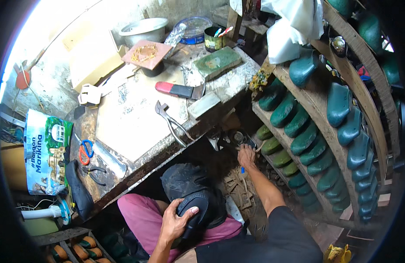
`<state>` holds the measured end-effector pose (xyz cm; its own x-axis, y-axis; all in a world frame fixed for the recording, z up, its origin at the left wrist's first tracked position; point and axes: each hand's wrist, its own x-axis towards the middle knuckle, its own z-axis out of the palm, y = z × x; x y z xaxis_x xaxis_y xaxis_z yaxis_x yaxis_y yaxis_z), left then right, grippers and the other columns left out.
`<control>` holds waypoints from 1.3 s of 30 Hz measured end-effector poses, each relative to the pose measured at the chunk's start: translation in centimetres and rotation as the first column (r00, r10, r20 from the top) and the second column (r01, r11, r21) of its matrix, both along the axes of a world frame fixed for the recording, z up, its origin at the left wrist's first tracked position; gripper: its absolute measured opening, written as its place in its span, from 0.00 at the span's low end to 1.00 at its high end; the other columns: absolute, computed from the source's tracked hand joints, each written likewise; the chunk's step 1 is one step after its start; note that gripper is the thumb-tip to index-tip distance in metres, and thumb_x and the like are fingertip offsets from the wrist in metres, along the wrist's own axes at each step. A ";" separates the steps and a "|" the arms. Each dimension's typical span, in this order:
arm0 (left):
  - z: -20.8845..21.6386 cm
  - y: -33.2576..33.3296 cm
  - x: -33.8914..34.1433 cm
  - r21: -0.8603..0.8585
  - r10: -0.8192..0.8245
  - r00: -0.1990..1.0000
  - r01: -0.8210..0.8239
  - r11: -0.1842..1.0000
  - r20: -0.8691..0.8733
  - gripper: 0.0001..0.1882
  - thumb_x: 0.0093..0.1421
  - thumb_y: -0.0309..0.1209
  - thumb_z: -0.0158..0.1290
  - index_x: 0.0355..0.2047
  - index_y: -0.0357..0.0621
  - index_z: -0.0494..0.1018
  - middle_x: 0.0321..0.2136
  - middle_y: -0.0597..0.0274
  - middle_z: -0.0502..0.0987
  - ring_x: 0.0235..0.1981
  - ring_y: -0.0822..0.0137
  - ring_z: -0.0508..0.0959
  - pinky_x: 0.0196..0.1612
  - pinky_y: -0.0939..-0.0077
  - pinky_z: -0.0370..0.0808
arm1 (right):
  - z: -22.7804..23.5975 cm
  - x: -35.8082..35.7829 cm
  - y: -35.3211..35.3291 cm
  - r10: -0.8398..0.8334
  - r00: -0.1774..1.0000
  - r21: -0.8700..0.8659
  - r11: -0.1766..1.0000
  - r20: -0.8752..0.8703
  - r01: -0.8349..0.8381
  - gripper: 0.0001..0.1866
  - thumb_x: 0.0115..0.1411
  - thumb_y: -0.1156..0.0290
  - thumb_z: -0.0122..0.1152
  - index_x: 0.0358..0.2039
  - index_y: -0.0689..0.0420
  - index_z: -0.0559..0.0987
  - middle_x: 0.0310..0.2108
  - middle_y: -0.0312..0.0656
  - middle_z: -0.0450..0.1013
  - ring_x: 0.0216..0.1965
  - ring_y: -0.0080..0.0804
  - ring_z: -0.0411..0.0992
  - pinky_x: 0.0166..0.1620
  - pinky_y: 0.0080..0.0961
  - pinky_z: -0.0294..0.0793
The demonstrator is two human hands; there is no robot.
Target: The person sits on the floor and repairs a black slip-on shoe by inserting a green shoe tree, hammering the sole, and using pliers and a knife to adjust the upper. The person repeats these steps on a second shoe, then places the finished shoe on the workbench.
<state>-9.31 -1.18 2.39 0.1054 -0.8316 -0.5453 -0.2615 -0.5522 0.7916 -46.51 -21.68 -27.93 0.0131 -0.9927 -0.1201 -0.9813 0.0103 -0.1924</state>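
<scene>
My left hand (174, 221) grips a black shoe (199, 205) on my lap. The thumb lies across its dark ridged sole, and the other fingers wrap the near side. Beneath and behind it, a dark cloth (178, 175) covers my knee over pink trousers (139, 215). Stretched out below the bench edge, my right hand (246, 156) is closed round a thin tool with a blue end (242, 169). Its far end is hidden by the hand and shadow. Just beyond the fingers stands a dark round container (238, 136), whose contents I cannot make out.
A worn workbench (211, 111) carries pincers (169, 122), a red-and-black handled knife (180, 90), scissors (85, 151) and a green block (217, 62). Racks of green shoe lasts (307, 140) rise close on the right. Scraps (239, 188) litter the floor.
</scene>
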 end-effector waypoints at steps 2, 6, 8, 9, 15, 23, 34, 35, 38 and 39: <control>-0.3 0.0 -0.2 -0.012 0.005 1.000 -0.005 1.000 -0.015 0.30 0.64 0.50 0.75 0.53 0.36 0.85 0.44 0.49 0.90 0.46 0.57 0.89 0.54 0.62 0.83 | 0.4 0.1 -0.2 0.002 0.997 0.023 1.000 -0.076 0.000 0.19 0.64 0.67 0.68 0.53 0.62 0.81 0.56 0.58 0.78 0.62 0.59 0.75 0.64 0.62 0.72; -0.5 -0.5 -0.3 -0.032 0.010 1.000 -0.011 0.999 -0.022 0.25 0.66 0.42 0.75 0.52 0.34 0.83 0.40 0.56 0.88 0.42 0.67 0.86 0.50 0.70 0.83 | 2.1 2.3 1.5 -0.144 0.989 -0.051 0.988 0.034 0.145 0.24 0.61 0.70 0.68 0.57 0.65 0.80 0.61 0.61 0.72 0.65 0.61 0.71 0.67 0.62 0.70; -0.1 -0.6 -0.3 -0.039 0.009 1.000 -0.009 0.999 0.011 0.28 0.65 0.47 0.75 0.53 0.36 0.84 0.41 0.52 0.89 0.44 0.63 0.87 0.52 0.68 0.83 | 3.9 4.6 3.5 -0.203 0.904 -0.040 0.971 0.377 0.235 0.21 0.64 0.71 0.65 0.57 0.65 0.78 0.59 0.63 0.71 0.63 0.67 0.69 0.66 0.60 0.71; 0.3 -0.6 -0.2 -0.052 0.001 0.999 0.002 0.999 0.050 0.30 0.64 0.50 0.75 0.53 0.37 0.85 0.43 0.48 0.90 0.46 0.59 0.88 0.54 0.65 0.83 | 5.2 6.0 4.4 -0.162 0.867 -0.100 0.967 0.471 0.235 0.18 0.66 0.72 0.64 0.54 0.64 0.78 0.56 0.62 0.72 0.61 0.67 0.70 0.64 0.58 0.71; 2.5 1.5 0.0 -0.138 -0.038 0.993 0.023 0.990 -0.110 0.33 0.72 0.48 0.68 0.65 0.32 0.79 0.55 0.46 0.87 0.56 0.59 0.84 0.63 0.64 0.78 | 18.5 14.3 11.3 0.279 0.702 -0.446 0.893 0.655 0.061 0.09 0.64 0.76 0.69 0.45 0.62 0.84 0.43 0.53 0.81 0.48 0.59 0.81 0.54 0.48 0.81; 0.1 4.8 4.7 -0.182 0.310 0.806 -0.450 0.874 -0.504 0.24 0.75 0.39 0.64 0.59 0.30 0.82 0.55 0.49 0.87 0.56 0.56 0.85 0.63 0.61 0.80 | 27.3 23.1 20.1 0.305 0.424 -0.251 0.951 0.853 -0.178 0.19 0.78 0.70 0.62 0.64 0.63 0.79 0.58 0.56 0.82 0.62 0.54 0.81 0.65 0.42 0.80; -13.1 6.8 8.6 0.053 0.459 0.440 -0.675 0.736 -0.772 0.32 0.84 0.57 0.47 0.61 0.38 0.81 0.49 0.61 0.87 0.47 0.69 0.86 0.55 0.70 0.83 | 17.4 31.4 21.4 -0.003 0.632 0.219 0.940 0.775 -0.263 0.34 0.83 0.41 0.44 0.64 0.63 0.74 0.54 0.74 0.80 0.60 0.78 0.76 0.62 0.61 0.74; -13.8 6.9 8.5 0.036 0.427 0.404 -0.691 0.722 -0.809 0.31 0.84 0.55 0.47 0.61 0.37 0.81 0.49 0.60 0.87 0.47 0.68 0.86 0.55 0.70 0.83 | 16.4 31.8 20.7 0.002 0.597 0.224 0.926 0.803 -0.305 0.34 0.83 0.41 0.44 0.61 0.65 0.76 0.53 0.72 0.80 0.60 0.73 0.77 0.62 0.55 0.74; -14.9 6.5 8.0 0.052 0.570 0.462 -0.745 0.666 -0.679 0.34 0.84 0.57 0.46 0.60 0.36 0.81 0.49 0.57 0.87 0.47 0.67 0.86 0.54 0.68 0.84 | 13.8 33.2 19.1 -0.266 0.490 0.434 0.860 0.830 -0.268 0.32 0.85 0.46 0.46 0.54 0.66 0.84 0.49 0.49 0.83 0.50 0.35 0.79 0.58 0.38 0.77; -15.1 6.3 7.7 0.080 0.626 0.488 -0.746 0.661 -0.608 0.35 0.84 0.59 0.46 0.60 0.35 0.81 0.48 0.57 0.87 0.46 0.67 0.86 0.53 0.68 0.84 | 13.0 33.4 18.7 -0.432 0.431 0.561 0.794 0.792 -0.234 0.33 0.85 0.46 0.46 0.57 0.65 0.85 0.50 0.49 0.83 0.50 0.36 0.80 0.58 0.39 0.79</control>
